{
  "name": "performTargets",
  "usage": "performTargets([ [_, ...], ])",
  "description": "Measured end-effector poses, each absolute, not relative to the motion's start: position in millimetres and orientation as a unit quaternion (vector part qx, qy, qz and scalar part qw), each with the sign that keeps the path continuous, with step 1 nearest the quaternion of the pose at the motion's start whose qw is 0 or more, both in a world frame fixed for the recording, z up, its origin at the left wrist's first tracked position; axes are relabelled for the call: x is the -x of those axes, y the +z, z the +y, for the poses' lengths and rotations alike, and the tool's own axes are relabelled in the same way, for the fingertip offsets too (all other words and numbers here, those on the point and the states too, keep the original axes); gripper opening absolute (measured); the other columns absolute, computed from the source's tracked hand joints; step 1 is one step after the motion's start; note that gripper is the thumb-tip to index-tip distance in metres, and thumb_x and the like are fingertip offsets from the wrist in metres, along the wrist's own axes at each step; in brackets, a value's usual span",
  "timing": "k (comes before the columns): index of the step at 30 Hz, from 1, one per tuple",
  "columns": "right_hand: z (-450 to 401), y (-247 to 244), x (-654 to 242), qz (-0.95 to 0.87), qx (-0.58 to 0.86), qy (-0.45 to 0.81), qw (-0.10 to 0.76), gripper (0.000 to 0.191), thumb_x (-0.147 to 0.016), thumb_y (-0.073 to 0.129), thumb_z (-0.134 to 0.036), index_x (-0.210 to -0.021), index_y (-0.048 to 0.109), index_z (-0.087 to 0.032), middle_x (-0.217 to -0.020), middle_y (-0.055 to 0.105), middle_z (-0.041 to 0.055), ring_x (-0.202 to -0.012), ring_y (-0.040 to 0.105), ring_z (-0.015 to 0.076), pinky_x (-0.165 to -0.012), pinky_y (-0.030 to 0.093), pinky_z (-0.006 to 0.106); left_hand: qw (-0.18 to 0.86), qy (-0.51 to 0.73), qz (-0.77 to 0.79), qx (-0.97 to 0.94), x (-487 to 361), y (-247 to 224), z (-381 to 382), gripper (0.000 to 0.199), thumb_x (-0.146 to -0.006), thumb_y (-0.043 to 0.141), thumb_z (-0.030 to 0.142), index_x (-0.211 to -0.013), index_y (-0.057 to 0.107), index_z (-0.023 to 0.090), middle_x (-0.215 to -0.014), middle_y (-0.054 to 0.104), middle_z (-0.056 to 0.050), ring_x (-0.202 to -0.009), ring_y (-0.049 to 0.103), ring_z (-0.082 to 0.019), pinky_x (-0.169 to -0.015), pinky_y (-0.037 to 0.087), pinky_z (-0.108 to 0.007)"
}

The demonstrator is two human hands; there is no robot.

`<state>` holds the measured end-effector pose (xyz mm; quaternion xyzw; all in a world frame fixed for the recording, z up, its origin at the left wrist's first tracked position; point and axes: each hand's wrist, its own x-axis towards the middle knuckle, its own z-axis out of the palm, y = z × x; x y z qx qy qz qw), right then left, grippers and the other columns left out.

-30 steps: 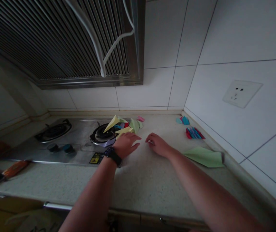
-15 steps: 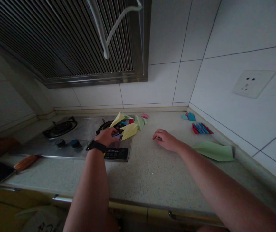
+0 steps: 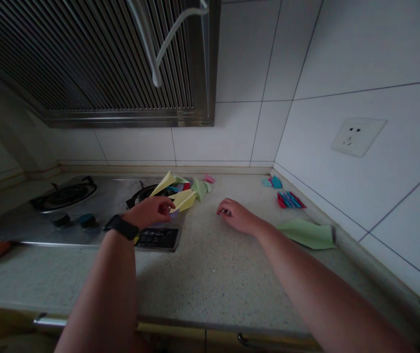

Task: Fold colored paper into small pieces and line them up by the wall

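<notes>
My left hand (image 3: 153,212), with a dark watch on its wrist, is above the stove's right edge. Its thumb and fingers are curled together at a small purple paper piece (image 3: 174,214), partly hidden by the fingers. Just beyond lie folded yellow papers (image 3: 185,200) and light green folded papers (image 3: 198,189), some over the right burner. My right hand (image 3: 234,214) is above the counter with its fingers curled in, and nothing shows in it. A light green folded sheet (image 3: 307,233) lies beyond my right forearm.
The steel stove (image 3: 114,196) spans the left, with a left burner (image 3: 64,195) and two knobs. Blue and red folded papers (image 3: 290,199) and small blue pieces (image 3: 276,182) lie by the right wall. A pink piece (image 3: 209,179) is at the back. The range hood (image 3: 121,117) hangs above.
The view has shifted to the right, so the stove and papers appear further left. My left hand has drawn slightly back from the yellow papers, and the purple piece has moved with it.
</notes>
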<state>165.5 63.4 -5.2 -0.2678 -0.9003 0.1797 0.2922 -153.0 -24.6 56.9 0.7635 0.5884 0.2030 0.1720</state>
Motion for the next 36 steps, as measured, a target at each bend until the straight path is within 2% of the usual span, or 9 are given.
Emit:
performTargets([
  [2,59.6,-2.8,-161.2,-0.883,0.272,0.207,0.323,0.016,-0.083,0.052,-0.011,-0.090,0.065,-0.017,-0.093,0.058,0.0047,-0.079,0.055,0.0125,-0.074,0.044,0.027,0.215,0.240,0.549,-0.771,137.4,61.6,-28.2,0.034,-0.070,0.068,0.035,-0.100,0.064,0.020,-0.070,0.057,0.003,-0.064,0.054,-0.012,-0.059,0.041,-0.021],
  [5,53.2,0.1,-154.9,-0.855,0.278,0.272,0.345,0.015,-0.089,0.052,-0.027,-0.095,0.063,-0.018,-0.086,0.061,0.0037,-0.073,0.055,0.0129,-0.069,0.044,0.027,0.247,0.306,0.494,-0.775,107.2,62.3,-29.0,0.037,-0.072,0.069,0.038,-0.103,0.062,0.019,-0.073,0.057,0.002,-0.066,0.054,-0.012,-0.061,0.044,-0.022],
  [9,47.9,2.4,-151.5,-0.793,0.235,0.427,0.365,0.040,-0.097,0.032,-0.046,-0.097,0.059,-0.016,-0.078,0.064,0.0045,-0.069,0.056,0.0136,-0.066,0.045,0.027,0.182,0.348,0.437,-0.809,65.6,53.3,-26.2,0.031,-0.078,0.066,0.034,-0.104,0.063,0.018,-0.077,0.060,0.000,-0.066,0.054,-0.011,-0.062,0.046,-0.023],
  [12,47.4,6.6,-154.0,-0.787,0.240,0.441,0.359,0.041,-0.094,0.039,-0.051,-0.089,0.059,-0.016,-0.072,0.062,0.0030,-0.068,0.056,0.0135,-0.066,0.045,0.027,0.131,0.350,0.419,-0.828,43.4,43.9,-24.2,0.023,-0.080,0.064,0.027,-0.101,0.064,0.019,-0.080,0.061,-0.001,-0.069,0.056,-0.012,-0.066,0.048,-0.024],
  [16,46.6,21.1,-164.1,-0.806,0.285,0.438,0.278,0.037,-0.089,0.051,-0.050,-0.082,0.061,-0.015,-0.070,0.061,0.0020,-0.067,0.057,0.0129,-0.064,0.044,0.026,0.117,0.376,0.415,-0.820,29.7,32.8,-19.9,0.015,-0.081,0.064,0.024,-0.093,0.063,0.017,-0.081,0.061,-0.002,-0.071,0.057,-0.013,-0.066,0.051,-0.024],
  [21,34.0,38.1,-188.2,-0.824,0.302,0.439,0.195,0.021,-0.084,0.060,-0.036,-0.089,0.061,-0.016,-0.071,0.065,0.0020,-0.066,0.059,0.0132,-0.063,0.044,0.026,0.180,0.436,0.399,-0.787,19.6,21.7,-19.3,0.030,-0.080,0.066,0.026,-0.108,0.059,0.017,-0.085,0.061,-0.003,-0.074,0.060,-0.013,-0.068,0.054,-0.025],
  [27,9.2,29.5,-221.0,-0.822,0.323,0.391,0.261,0.013,-0.085,0.057,-0.030,-0.086,0.059,-0.017,-0.076,0.068,0.0030,-0.072,0.063,0.0145,-0.067,0.047,0.027,0.274,0.416,0.374,-0.782,-4.8,9.5,-28.4,0.036,-0.081,0.064,0.027,-0.115,0.058,0.018,-0.091,0.066,-0.004,-0.070,0.062,-0.011,-0.065,0.052,-0.024],
  [30,5.5,22.8,-230.7,-0.818,0.325,0.383,0.281,0.011,-0.086,0.055,-0.028,-0.088,0.059,-0.018,-0.079,0.068,0.0034,-0.074,0.063,0.0145,-0.068,0.046,0.027,0.299,0.373,0.395,-0.784,-9.4,6.4,-28.4,0.025,-0.083,0.061,0.031,-0.105,0.065,0.019,-0.084,0.069,-0.002,-0.071,0.062,-0.013,-0.064,0.049,-0.024],
  [36,9.8,14.2,-235.0,-0.846,0.335,0.336,0.242,0.007,-0.083,0.057,-0.025,-0.079,0.059,-0.020,-0.069,0.060,-0.0009,-0.064,0.054,0.0124,-0.060,0.042,0.024,0.299,0.309,0.430,-0.794,-7.6,6.3,-25.3,0.018,-0.082,0.061,0.030,-0.094,0.070,0.021,-0.077,0.067,0.001,-0.065,0.057,-0.012,-0.058,0.043,-0.021],
])
